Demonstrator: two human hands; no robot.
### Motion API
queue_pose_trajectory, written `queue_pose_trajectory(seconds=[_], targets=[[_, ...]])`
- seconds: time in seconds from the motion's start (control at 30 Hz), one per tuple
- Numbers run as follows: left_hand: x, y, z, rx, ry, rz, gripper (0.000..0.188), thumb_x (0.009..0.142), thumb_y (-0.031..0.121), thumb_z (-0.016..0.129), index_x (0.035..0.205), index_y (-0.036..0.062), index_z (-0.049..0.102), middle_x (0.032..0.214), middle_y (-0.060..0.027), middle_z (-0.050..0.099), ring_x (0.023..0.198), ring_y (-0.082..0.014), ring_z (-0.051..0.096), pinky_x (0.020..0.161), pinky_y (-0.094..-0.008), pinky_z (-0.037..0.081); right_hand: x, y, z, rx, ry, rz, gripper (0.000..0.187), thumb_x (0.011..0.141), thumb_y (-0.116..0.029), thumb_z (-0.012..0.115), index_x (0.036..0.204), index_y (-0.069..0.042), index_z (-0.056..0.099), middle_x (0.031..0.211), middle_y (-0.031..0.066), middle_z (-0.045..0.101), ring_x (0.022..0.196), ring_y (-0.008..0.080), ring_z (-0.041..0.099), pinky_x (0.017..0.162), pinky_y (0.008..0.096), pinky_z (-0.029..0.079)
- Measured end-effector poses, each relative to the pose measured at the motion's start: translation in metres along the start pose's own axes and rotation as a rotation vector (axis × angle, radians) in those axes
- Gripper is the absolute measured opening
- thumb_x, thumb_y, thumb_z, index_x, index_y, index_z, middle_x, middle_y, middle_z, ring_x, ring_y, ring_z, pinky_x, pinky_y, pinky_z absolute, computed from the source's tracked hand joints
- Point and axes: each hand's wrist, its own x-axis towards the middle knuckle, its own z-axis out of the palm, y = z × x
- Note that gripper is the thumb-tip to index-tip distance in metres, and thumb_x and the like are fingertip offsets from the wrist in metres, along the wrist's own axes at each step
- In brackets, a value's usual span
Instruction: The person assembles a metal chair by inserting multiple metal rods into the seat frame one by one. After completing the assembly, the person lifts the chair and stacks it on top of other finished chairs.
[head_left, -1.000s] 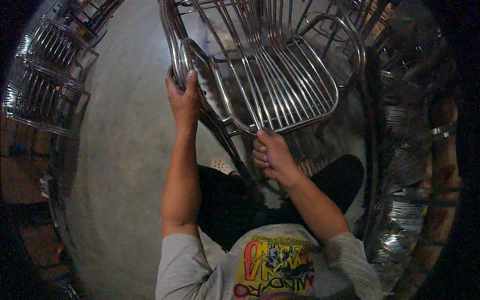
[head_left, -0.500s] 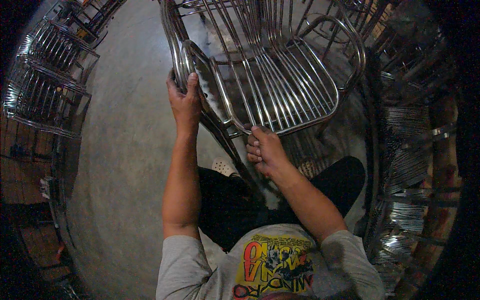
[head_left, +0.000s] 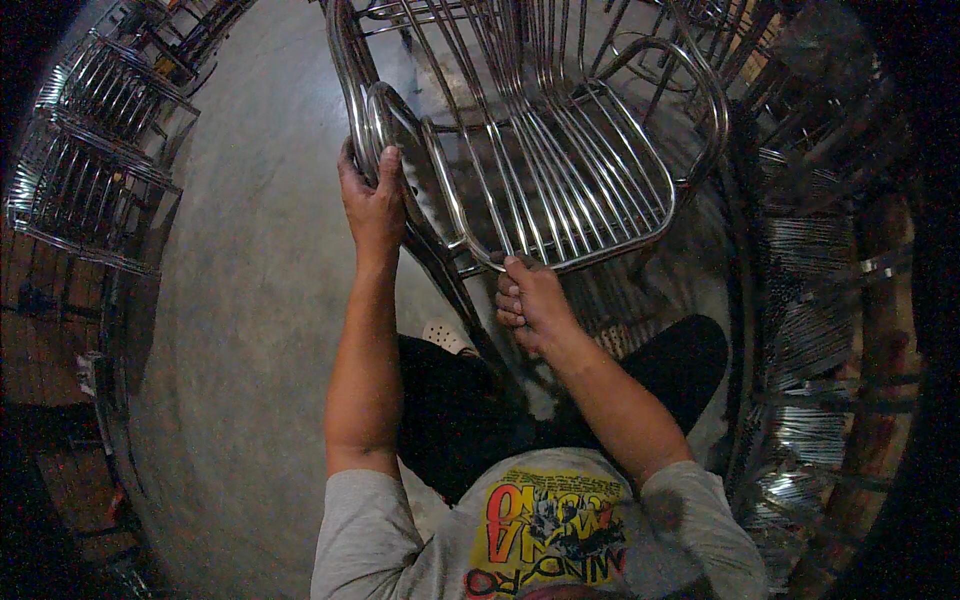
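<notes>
In front of me stands a shiny metal chair [head_left: 560, 170] made of bent tubes, with a seat and back of slim parallel rods. My left hand [head_left: 374, 200] is closed round the curved tube of its left armrest, thumb on top. At the front left corner of the seat frame, my right hand [head_left: 535, 300] is closed with its fingers curled at the rim. The tips of those fingers are partly hidden, so anything small inside them does not show.
More metal chairs with rod seats [head_left: 85, 185] line the left side. On the right lie bundles of metal rods [head_left: 810, 290] and frames in dim light. Grey concrete floor [head_left: 250, 330] stretches to my left. A light perforated clog [head_left: 447, 336] shows below the chair.
The chair has shifted very slightly, and both hands have moved a touch with it. Their grips look the same.
</notes>
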Motion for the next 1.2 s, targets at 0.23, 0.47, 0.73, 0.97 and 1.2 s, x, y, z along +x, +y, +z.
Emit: queue_pose_trajectory(seconds=[0.23,0.47,0.73,0.97,1.2], targets=[[0.001,-0.008,0.002,0.037,0.044,0.067,0.059,0.089,0.034,0.065,0.129,-0.0032,0.044,0.106,-0.0122,0.06,0.093,-0.019,0.058,0.086,-0.0315,0.046,0.018,0.002,-0.009,-0.078,0.012,-0.086,0.023,0.094,-0.023,0.055,0.112,-0.007,0.053,0.058,-0.004,0.036,0.042,0.0062,0.03,0.036,0.0216,0.024],[0.001,-0.001,0.002,0.066,0.04,0.069,0.059,0.088,0.033,0.066,0.128,-0.0028,0.044,0.102,-0.0109,0.061,0.089,-0.0182,0.058,0.083,-0.0307,0.046,0.028,0.003,-0.019,-0.229,0.179,-0.171,0.025,0.094,-0.023,0.055,0.112,-0.006,0.053,0.058,-0.0038,0.037,0.042,0.0063,0.031,0.036,0.0223,0.026],[-0.005,0.003,0.007,0.028,0.084,-0.001,0.057,0.087,0.032,0.067,0.128,0.0006,0.045,0.088,-0.006,0.06,0.064,-0.013,0.056,0.057,-0.0288,0.047,0.014,-0.043,-0.046,-0.23,-0.014,-0.136,0.023,0.094,-0.024,0.056,0.11,-0.008,0.054,0.058,-0.0052,0.036,0.041,0.0053,0.031,0.036,0.0218,0.028],[0.0,0.0,0.003,0.037,0.03,0.065,0.056,0.086,0.031,0.069,0.126,0.0008,0.046,0.087,-0.0049,0.059,0.066,-0.012,0.055,0.06,-0.0272,0.047,0.033,-0.03,-0.032,-0.27,0.019,-0.175,0.019,0.093,-0.025,0.056,0.103,-0.009,0.054,0.058,-0.006,0.04,0.042,0.0055,0.035,0.036,0.0222,0.029],[0.0,-0.001,0.005,0.093,0.063,0.042,0.061,0.084,0.031,0.07,0.128,-0.0021,0.045,0.091,-0.0064,0.061,0.073,-0.0145,0.057,0.066,-0.0278,0.049,0.03,-0.072,-0.048,-0.528,-0.035,-0.22,0.029,0.094,-0.026,0.056,0.11,-0.003,0.051,0.063,-0.0008,0.049,0.048,0.0082,0.044,0.039,0.0261,0.035]])
